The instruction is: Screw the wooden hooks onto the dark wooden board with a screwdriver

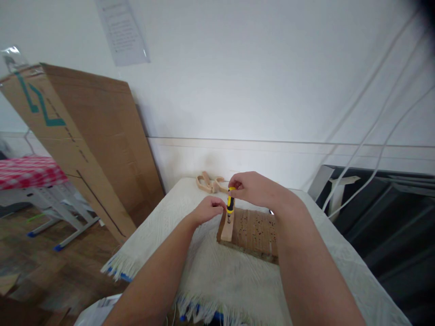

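Observation:
My right hand [249, 184] is closed around the top of a yellow-and-black screwdriver [230, 202], which stands nearly upright. The screwdriver's lower end is over a narrow pale wooden strip [227, 232], near a small dark screw or hole mark. The strip lies along the left end of a thick brown wooden board [253, 233] dotted with many small dark holes. My left hand [209, 210] is beside the screwdriver, with thumb and fingers curled together at the strip's left edge. What its fingertips grip, if anything, is too small to tell. My right forearm hides the board's right end.
Curved pale wooden pieces [208, 182] lie at the back of the table, covered by a fringed white cloth [152, 240]. A tall cardboard box [98, 136] leans on the left. Dark folded equipment [384, 226] and white cables [370, 131] are at the right.

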`<state>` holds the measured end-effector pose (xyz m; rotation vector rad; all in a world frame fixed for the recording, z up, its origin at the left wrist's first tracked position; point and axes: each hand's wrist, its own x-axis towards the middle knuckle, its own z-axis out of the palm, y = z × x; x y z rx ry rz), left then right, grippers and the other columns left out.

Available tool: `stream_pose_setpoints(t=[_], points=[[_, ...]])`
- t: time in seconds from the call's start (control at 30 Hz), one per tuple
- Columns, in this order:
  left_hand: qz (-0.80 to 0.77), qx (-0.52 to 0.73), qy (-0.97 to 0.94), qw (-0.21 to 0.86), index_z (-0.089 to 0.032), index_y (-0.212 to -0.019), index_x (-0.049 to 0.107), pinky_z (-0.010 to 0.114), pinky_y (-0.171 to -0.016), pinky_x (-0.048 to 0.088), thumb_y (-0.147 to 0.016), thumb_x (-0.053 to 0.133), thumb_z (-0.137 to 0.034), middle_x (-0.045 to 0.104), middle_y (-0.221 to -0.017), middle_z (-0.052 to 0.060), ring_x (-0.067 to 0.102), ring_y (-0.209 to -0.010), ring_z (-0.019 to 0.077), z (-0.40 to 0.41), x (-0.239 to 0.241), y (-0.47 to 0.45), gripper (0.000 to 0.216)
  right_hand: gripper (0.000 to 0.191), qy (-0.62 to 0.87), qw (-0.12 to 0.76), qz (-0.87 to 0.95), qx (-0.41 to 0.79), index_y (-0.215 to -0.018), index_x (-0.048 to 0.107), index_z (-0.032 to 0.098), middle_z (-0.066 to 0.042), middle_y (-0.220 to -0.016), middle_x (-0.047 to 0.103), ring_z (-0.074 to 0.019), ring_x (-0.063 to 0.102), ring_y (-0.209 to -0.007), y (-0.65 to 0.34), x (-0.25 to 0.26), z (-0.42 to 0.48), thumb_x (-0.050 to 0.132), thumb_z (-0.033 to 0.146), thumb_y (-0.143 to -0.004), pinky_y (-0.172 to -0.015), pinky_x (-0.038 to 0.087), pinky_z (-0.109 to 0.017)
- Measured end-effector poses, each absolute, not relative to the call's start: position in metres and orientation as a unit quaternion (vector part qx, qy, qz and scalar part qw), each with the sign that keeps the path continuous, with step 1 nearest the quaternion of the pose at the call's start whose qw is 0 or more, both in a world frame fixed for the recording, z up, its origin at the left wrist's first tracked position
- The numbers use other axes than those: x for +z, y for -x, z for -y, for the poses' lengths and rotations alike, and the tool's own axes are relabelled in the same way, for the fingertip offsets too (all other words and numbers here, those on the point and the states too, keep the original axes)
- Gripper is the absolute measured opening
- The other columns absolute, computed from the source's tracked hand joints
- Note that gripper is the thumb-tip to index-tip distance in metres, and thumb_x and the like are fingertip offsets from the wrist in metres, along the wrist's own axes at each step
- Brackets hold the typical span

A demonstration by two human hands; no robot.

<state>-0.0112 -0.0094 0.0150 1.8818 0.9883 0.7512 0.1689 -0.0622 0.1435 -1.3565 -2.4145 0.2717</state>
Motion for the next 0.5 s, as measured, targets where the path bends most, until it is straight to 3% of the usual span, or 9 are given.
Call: stream_pose_setpoints(t=[0.13, 0.3, 0.5], points=[[-0.325, 0.229, -0.756, 0.52, -0.011, -0.076, 0.063, 0.018, -0.051, 0.028, -0.063, 0.056, -0.012, 0.046, -0.056, -0.006, 0.037, -0.052, 0.0057, 0.0117, 0.0148, 0.0126, 0.015, 0.019, 0.479, 0.172, 0.857, 0.083, -0.084, 0.066, 0.015, -0.006, -0.078, 0.066, -0.0131, 0.055, -0.064, -0.1683, 0.1436, 0.0612, 0.053, 0.026, -0.076, -0.058, 0.037, -0.024], [-0.287, 0.178, -0.755, 0.562, -0.012, -0.083, 0.066, 0.018, -0.051, 0.024, -0.067, 0.065, -0.023, 0.043, -0.056, -0.006, 0.035, -0.053, 0.0053, 0.013, 0.0157, 0.0114, 0.02, 0.016, 0.484, 0.165, 0.856, 0.07, -0.082, 0.065, 0.016, -0.006, -0.08, 0.067, -0.0134, 0.056, -0.066, -0.1703, 0.142, 0.0588, 0.054, 0.024, -0.074, -0.057, 0.036, -0.023], [-0.3, 0.174, -0.744, 0.571, -0.012, -0.079, 0.068, 0.019, -0.055, 0.029, -0.067, 0.068, -0.029, 0.056, -0.065, -0.001, 0.043, -0.059, 0.007, 0.0095, 0.0101, 0.0117, 0.02, 0.017, 0.486, 0.168, 0.854, 0.074, -0.082, 0.066, 0.016, -0.006, -0.078, 0.067, -0.0132, 0.055, -0.064, -0.1698, 0.1407, 0.0577, 0.054, 0.024, -0.074, -0.055, 0.036, -0.023]])
